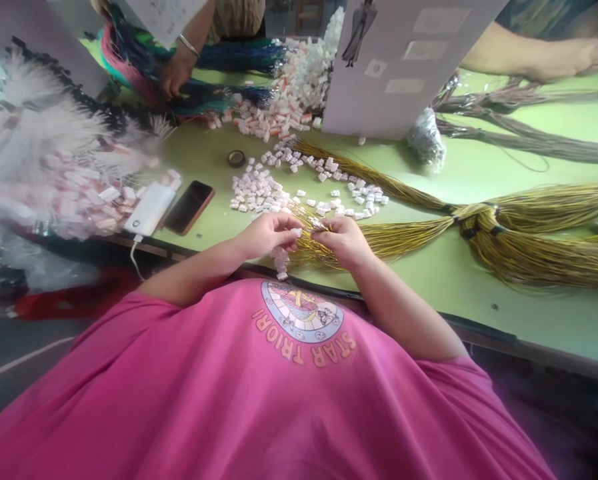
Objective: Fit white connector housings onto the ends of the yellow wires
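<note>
Over the green tabletop [543,327], left hand [266,235] pinching one small white plastic block [299,233], right hand [347,241] closely pinching thin yellow wire ends [316,223]; straight, gentle alignment advisable

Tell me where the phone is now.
In the head view, the phone lies on the table's left side, just right of the white power bank.

At centre, the connectors [259,189] look like matt white plastic. The phone [191,207], left of centre, has a smooth, glossy black face; the shirt [279,400] across the bottom is soft matt cloth.
</note>
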The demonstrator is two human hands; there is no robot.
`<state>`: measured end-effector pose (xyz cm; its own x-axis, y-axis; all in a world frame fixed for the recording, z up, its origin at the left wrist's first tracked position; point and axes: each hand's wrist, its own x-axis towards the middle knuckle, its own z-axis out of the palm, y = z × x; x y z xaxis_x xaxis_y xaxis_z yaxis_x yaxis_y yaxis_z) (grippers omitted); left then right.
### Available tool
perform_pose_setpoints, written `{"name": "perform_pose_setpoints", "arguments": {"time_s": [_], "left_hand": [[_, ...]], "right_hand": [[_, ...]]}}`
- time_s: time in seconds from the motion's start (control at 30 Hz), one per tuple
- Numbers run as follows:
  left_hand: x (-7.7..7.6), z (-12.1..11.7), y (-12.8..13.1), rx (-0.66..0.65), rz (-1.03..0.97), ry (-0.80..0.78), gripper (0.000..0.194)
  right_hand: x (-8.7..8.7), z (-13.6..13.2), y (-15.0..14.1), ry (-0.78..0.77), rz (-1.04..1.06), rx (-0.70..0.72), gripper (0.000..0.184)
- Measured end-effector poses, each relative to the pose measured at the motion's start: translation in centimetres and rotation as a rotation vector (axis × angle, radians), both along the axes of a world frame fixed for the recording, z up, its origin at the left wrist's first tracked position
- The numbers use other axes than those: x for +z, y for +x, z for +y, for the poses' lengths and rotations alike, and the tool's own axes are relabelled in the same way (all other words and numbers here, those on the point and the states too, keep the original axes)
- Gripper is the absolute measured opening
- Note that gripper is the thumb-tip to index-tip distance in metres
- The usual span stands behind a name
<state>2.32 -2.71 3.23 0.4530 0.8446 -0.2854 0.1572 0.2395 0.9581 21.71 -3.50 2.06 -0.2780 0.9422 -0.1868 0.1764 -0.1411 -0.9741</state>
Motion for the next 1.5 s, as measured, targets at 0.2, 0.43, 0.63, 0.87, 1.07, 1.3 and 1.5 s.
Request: {"name": "perform_pose_setpoints", "arguments": {"time_s": [0.2,0.43,0.63,0.87,1.07,1.3,1.5], "left_hand": [[0.7,0.0,0.3,0.031,-0.015,-0.034,0.012],[0.6,0.1,0.3,0.048,-0.026,-0.054,0.012],[0.1,0.2,0.1,0.033,-0.050,-0.061,0.013],[0.0,0.2,0.2,0.043,-0.031,-0.052,0.011],[0.0,-0.1,0.3,0.069,0.103,0.098,0.012],[-0.5,-0.2,0.3,0.015,0.202,0.184,0.014],[-0.3,-0.2,0.3,0.008,0.263,0.277,0.014]], "right_hand": [[0.0,-0.1,-0.1,0.009,-0.030,-0.010,0.018],[-0.6,-0.1,-0.3,0.006,0.038,-0.022,0.015],[-0.3,-0.1,-0.3,0.053,0.001,0.008,0.014],[0.4,-0.3,-0.4,0.181,-0.251,-0.024,0.019],[0.0,-0.4,-0.6,0.201,-0.319,-0.010,0.021],[0.1,-0.6,-0.9,0.219,-0.351,0.017,0.021],[-0.3,-0.5,-0.9,0.202,-0.373,0.018,0.024]]}}
